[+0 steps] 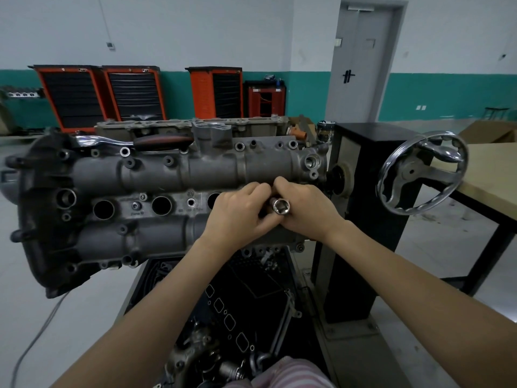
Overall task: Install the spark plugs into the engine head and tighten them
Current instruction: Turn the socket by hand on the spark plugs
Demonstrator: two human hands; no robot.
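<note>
Right hand curls round a shiny socket, open hex end facing the camera. Left hand sits just beside it, fingers bent in, touching the socket's far end; what else it pinches, can't tell. No spark plug seen clearly. Both hands are over the right part of the engine head, at the middle row of plug holes; three holes show dark, a 4th is hidden under the hands. Below, near the person: black tray w/ gaskets & loose metal parts. Further back, a ratchet w/ dark handle lies along the head's top edge. Right of the head: stand's handwheel, then a table. Orange tool cabinets line the far wall.
</note>
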